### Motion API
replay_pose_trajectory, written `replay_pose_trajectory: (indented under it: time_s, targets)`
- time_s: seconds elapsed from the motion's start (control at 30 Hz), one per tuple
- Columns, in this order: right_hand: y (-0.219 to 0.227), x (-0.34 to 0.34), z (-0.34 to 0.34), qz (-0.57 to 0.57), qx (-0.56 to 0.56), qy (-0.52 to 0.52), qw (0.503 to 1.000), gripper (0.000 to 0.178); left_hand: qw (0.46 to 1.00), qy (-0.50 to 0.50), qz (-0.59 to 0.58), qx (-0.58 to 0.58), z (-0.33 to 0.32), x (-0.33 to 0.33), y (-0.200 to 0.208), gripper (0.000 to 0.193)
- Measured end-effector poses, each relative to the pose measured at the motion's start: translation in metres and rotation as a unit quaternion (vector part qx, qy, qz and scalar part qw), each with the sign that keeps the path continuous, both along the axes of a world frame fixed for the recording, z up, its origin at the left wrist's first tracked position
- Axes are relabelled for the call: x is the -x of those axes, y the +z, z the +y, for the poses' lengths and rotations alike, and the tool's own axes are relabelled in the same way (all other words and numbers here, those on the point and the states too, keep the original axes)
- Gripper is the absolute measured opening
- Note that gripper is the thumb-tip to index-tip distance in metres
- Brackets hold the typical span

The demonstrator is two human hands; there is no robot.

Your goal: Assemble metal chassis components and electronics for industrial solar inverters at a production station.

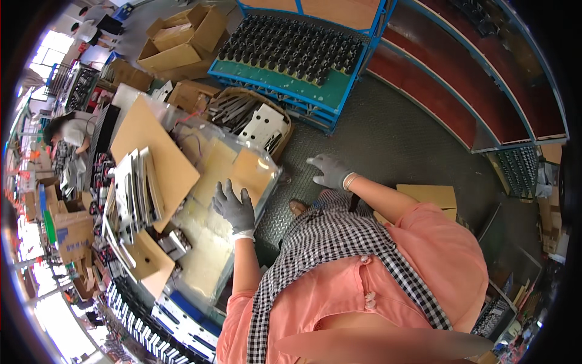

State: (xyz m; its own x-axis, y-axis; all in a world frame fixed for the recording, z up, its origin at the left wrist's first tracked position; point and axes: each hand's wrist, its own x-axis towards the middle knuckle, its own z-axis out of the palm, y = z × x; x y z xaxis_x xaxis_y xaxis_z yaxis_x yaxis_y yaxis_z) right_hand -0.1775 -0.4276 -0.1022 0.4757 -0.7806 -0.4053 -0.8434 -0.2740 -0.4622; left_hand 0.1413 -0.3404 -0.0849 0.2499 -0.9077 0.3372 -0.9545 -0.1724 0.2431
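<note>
Both my hands wear grey gloves and hold nothing. My left hand (234,209) hovers over the near part of a worktable (203,255) covered with clear plastic, its fingers spread. Off the table's right side, my right hand (330,171) reaches out above the floor with fingers stretched apart. A brown cardboard sheet (251,173) lies under the plastic cover or on it; I cannot tell which. Left of my left hand, a stack of long white slotted panels (138,191) leans on a larger cardboard sheet (151,130).
A carton (282,142) holds metal strips and a white panel at the table's far end. Beyond it stands a blue-framed cart (273,79) bearing rows of black parts. Blue shelving (424,85) curves along the right. A co-worker (76,130) bends at the left.
</note>
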Motion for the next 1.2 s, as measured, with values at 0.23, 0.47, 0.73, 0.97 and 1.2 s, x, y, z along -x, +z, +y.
replay_pose_trajectory:
  time_s: [0.23, 0.47, 0.73, 0.97, 1.2]
  targets:
    - [-0.101, 0.037, -0.229, -0.11, 0.012, -0.269, 0.957, 0.058, 0.992, 0.067, -0.013, -0.107, -0.069, 0.02, -0.087, 0.058]
    - [-0.203, 0.0, -0.445, 0.04, -0.022, -0.474, 0.879, 0.075, 0.988, 0.085, -0.056, -0.113, -0.078, 0.026, -0.093, 0.057]
    - [-0.215, -0.077, -0.5, 0.147, -0.034, -0.638, 0.755, 0.09, 0.983, 0.11, -0.007, -0.149, -0.08, 0.031, -0.082, 0.055]
    - [-0.226, -0.063, -0.507, 0.133, -0.063, -0.639, 0.755, 0.07, 0.98, 0.123, -0.002, -0.154, -0.077, 0.029, -0.081, 0.055]
    - [-0.237, -0.05, -0.493, 0.186, -0.032, -0.559, 0.807, 0.063, 0.981, 0.134, 0.02, -0.138, -0.079, 0.028, -0.078, 0.056]
